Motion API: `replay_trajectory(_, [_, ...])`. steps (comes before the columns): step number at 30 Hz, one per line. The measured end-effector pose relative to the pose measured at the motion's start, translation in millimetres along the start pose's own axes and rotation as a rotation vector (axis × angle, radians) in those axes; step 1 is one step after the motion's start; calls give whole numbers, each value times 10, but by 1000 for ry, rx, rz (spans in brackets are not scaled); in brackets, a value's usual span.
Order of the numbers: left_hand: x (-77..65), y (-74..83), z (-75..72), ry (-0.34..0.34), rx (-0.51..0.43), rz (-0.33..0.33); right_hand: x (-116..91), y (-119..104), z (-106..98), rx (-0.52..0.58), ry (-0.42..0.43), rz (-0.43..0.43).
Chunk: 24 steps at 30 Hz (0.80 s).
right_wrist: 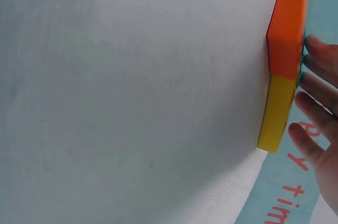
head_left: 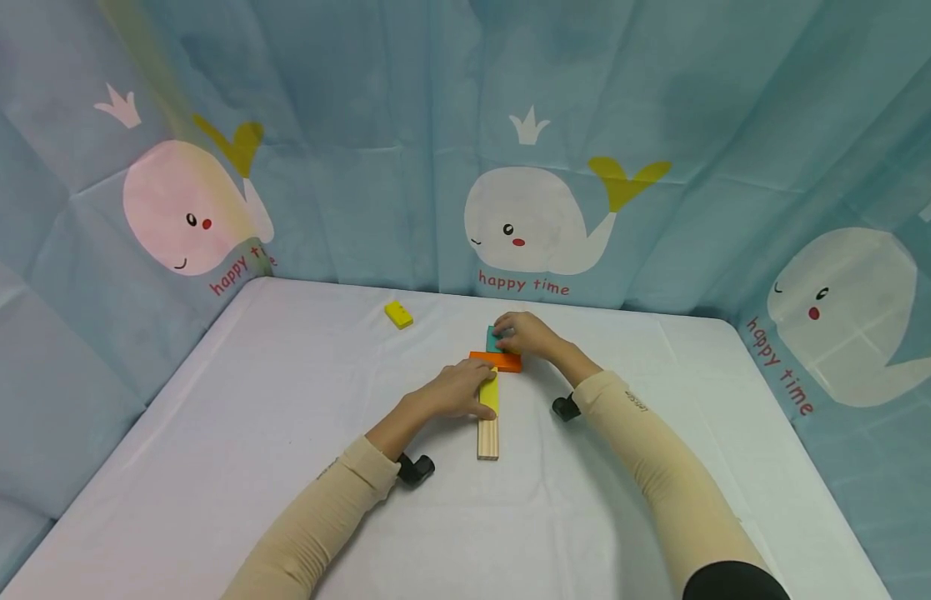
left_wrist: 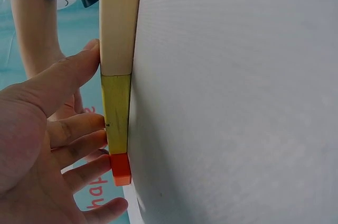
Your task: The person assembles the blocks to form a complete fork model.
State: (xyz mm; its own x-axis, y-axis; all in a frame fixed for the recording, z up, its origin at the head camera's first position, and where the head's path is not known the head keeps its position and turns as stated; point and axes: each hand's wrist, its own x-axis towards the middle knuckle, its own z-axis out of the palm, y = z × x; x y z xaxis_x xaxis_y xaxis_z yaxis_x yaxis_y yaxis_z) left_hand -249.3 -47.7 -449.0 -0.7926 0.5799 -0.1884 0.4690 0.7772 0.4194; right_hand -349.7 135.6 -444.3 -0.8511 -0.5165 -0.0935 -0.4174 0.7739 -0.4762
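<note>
A row of flat blocks lies on the table: a plain wooden block (head_left: 488,439), a yellow block (head_left: 489,396), then an orange block (head_left: 503,362) set crosswise. Beyond the orange one is a teal block (head_left: 493,339), beside a second yellow block (right_wrist: 277,113) mostly hidden under my right hand in the head view. My left hand (head_left: 455,390) rests its extended fingertips along the near yellow and orange blocks, thumb near the wooden block's joint. Fingers of my right hand (head_left: 527,335) lie on the teal and far yellow blocks, spread and only slightly bent in the right wrist view.
Another yellow block (head_left: 398,314) lies apart, toward the back left of the white-covered table (head_left: 247,433). A blue curtain (head_left: 360,192) printed with whales hangs behind the table and along its sides.
</note>
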Motion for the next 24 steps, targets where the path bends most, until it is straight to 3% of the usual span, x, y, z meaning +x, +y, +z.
replay_trajectory(24, [19,25,-34,5,54,-4,-30,-46,56,-84,70,-27])
